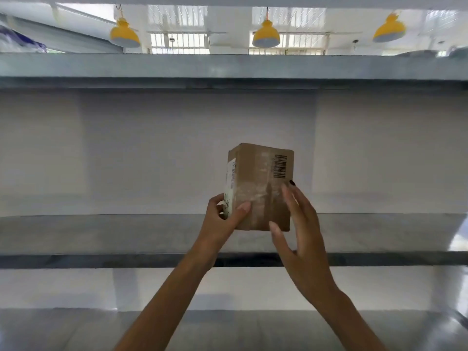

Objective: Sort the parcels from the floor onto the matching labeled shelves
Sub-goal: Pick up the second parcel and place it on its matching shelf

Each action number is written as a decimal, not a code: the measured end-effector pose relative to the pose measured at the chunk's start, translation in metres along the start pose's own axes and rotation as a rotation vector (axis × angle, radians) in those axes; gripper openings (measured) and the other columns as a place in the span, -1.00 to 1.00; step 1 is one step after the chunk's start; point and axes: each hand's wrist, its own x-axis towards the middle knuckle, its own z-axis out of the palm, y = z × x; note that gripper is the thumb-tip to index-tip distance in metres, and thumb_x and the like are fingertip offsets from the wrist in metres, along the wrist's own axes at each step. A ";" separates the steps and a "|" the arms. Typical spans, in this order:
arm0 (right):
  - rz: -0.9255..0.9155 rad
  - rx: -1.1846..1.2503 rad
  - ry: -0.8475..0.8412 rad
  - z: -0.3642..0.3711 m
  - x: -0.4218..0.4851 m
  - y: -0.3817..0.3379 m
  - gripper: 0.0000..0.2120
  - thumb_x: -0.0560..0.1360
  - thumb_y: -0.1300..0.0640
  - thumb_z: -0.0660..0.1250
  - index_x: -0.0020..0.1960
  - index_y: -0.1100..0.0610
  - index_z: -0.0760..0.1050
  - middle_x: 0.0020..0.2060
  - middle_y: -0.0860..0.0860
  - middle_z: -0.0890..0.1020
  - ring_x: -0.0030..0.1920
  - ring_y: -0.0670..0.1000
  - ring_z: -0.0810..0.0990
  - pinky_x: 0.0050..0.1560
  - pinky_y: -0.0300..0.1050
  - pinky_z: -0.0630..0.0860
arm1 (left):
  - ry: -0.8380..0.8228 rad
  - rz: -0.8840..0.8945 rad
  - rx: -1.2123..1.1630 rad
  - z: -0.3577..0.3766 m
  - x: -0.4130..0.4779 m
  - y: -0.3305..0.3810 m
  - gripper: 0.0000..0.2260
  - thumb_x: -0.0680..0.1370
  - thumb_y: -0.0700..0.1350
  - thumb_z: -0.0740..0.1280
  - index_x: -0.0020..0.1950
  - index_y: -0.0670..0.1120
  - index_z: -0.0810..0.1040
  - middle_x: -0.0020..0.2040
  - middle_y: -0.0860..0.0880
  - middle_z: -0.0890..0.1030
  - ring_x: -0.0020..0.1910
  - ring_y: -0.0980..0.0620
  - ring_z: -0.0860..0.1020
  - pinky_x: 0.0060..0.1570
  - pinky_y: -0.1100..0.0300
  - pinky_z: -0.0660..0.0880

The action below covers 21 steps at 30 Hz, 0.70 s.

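A small brown cardboard parcel stands upright over the middle metal shelf, wrapped in clear tape, with a barcode at its upper right and a white label on its left side. My left hand grips its lower left corner, thumb on the front face. My right hand rests flat against the parcel's right edge with fingers spread. Whether the parcel's base touches the shelf I cannot tell.
The grey shelf above spans the view, with plastic-wrapped goods on its far left. A lower shelf lies below. Yellow lamps hang behind. A white wall backs the shelf bay.
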 end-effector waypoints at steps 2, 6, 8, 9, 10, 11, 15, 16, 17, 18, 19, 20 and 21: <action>-0.049 -0.085 -0.041 0.025 -0.003 -0.009 -0.39 0.52 -0.17 0.14 0.51 -0.11 0.04 0.53 -0.21 -0.01 0.53 -0.10 -0.08 0.43 -0.24 -0.08 | -0.033 0.017 0.014 -0.012 0.003 0.000 -0.20 0.20 0.23 0.40 0.35 0.04 0.20 0.24 -0.04 0.43 0.17 0.00 0.51 -0.14 0.33 0.57; -0.033 -0.055 -0.006 0.052 0.000 -0.021 -0.27 0.45 -0.37 0.09 0.51 -0.10 0.01 0.53 -0.21 -0.07 0.53 -0.08 -0.17 0.47 -0.02 -0.06 | -0.101 0.048 0.032 -0.035 0.005 0.002 -0.20 0.22 0.19 0.38 0.37 0.02 0.13 0.24 -0.02 0.41 0.13 0.06 0.50 -0.06 0.31 0.58; -0.004 0.001 0.011 0.055 0.003 -0.024 -0.24 0.39 -0.39 0.17 0.48 -0.10 0.07 0.53 -0.15 0.00 0.54 -0.04 -0.09 0.48 0.13 0.08 | -0.136 0.046 0.023 -0.044 0.004 0.002 -0.27 0.28 0.16 0.37 0.35 0.03 0.13 0.26 -0.01 0.43 0.17 0.03 0.50 0.04 0.24 0.57; 0.008 0.036 0.028 0.056 0.006 -0.024 -0.25 0.37 -0.37 0.22 0.46 -0.10 0.12 0.53 -0.12 0.05 0.54 -0.02 -0.02 0.46 0.17 0.17 | -0.165 0.049 0.017 -0.047 0.003 0.002 -0.32 0.32 0.14 0.36 0.34 0.04 0.14 0.25 0.01 0.45 0.17 0.04 0.51 0.05 0.23 0.57; 0.022 0.079 0.049 0.055 0.008 -0.023 -0.25 0.35 -0.35 0.28 0.43 -0.09 0.16 0.51 -0.11 0.09 0.52 -0.02 0.05 0.44 0.16 0.25 | -0.198 0.051 0.006 -0.050 0.003 0.002 -0.38 0.36 0.12 0.34 0.32 0.04 0.15 0.25 0.02 0.47 0.17 0.04 0.53 0.06 0.22 0.57; 0.042 0.134 0.073 0.055 0.011 -0.022 -0.26 0.33 -0.31 0.33 0.40 -0.09 0.18 0.49 -0.11 0.13 0.50 -0.04 0.12 0.41 0.12 0.32 | -0.227 0.053 -0.015 -0.053 0.004 0.001 -0.44 0.39 0.09 0.33 0.31 0.04 0.18 0.25 0.01 0.52 0.16 0.03 0.56 0.08 0.19 0.58; 0.119 0.380 0.120 0.046 0.023 -0.016 -0.35 0.31 -0.09 0.39 0.33 -0.01 0.24 0.41 -0.12 0.28 0.41 -0.15 0.28 0.28 -0.10 0.48 | -0.290 0.087 -0.044 -0.061 0.011 0.001 -0.71 0.55 -0.12 0.27 0.24 0.00 0.30 0.17 -0.01 0.63 0.12 0.03 0.61 0.10 0.17 0.57; 0.130 0.422 0.126 0.044 0.025 -0.012 -0.37 0.31 -0.06 0.38 0.32 0.01 0.26 0.40 -0.12 0.30 0.40 -0.14 0.30 0.26 -0.09 0.50 | -0.296 0.097 -0.029 -0.061 0.012 0.002 -0.73 0.56 -0.15 0.25 0.24 -0.03 0.30 0.18 0.00 0.63 0.12 0.04 0.61 0.08 0.19 0.57; 0.143 0.459 0.134 0.042 0.026 -0.009 -0.38 0.32 -0.04 0.38 0.32 0.03 0.27 0.39 -0.11 0.33 0.40 -0.11 0.32 0.24 -0.05 0.51 | -0.300 0.108 -0.012 -0.060 0.013 0.003 -0.74 0.57 -0.17 0.24 0.24 -0.07 0.30 0.20 0.00 0.61 0.11 0.06 0.61 0.06 0.21 0.57; 0.154 0.490 0.143 0.042 0.027 -0.006 -0.39 0.32 -0.02 0.37 0.32 0.03 0.28 0.37 -0.10 0.35 0.40 -0.08 0.33 0.22 0.02 0.53 | -0.303 0.122 0.001 -0.059 0.013 0.004 -0.75 0.57 -0.18 0.23 0.24 -0.09 0.30 0.22 0.01 0.59 0.10 0.09 0.61 0.05 0.22 0.57; 0.161 0.513 0.151 0.041 0.027 -0.004 -0.40 0.33 -0.01 0.37 0.32 0.01 0.28 0.37 -0.10 0.37 0.40 -0.05 0.33 0.21 0.09 0.53 | -0.302 0.134 0.005 -0.058 0.014 0.004 -0.76 0.58 -0.19 0.22 0.23 -0.10 0.31 0.24 0.02 0.58 0.10 0.11 0.61 0.04 0.23 0.57; 0.165 0.530 0.157 0.042 0.026 -0.003 -0.42 0.33 0.00 0.37 0.32 -0.01 0.28 0.36 -0.11 0.37 0.41 -0.03 0.33 0.21 0.14 0.53 | -0.297 0.146 0.003 -0.057 0.016 0.004 -0.76 0.57 -0.19 0.23 0.23 -0.10 0.33 0.24 0.03 0.58 0.10 0.12 0.61 0.04 0.23 0.57; 0.169 0.550 0.160 0.041 0.026 -0.002 -0.43 0.34 0.00 0.36 0.32 -0.03 0.29 0.35 -0.12 0.38 0.41 -0.03 0.33 0.20 0.17 0.52 | -0.290 0.157 0.000 -0.055 0.017 0.004 -0.75 0.56 -0.17 0.25 0.23 -0.09 0.35 0.24 0.02 0.58 0.12 0.11 0.60 0.04 0.21 0.57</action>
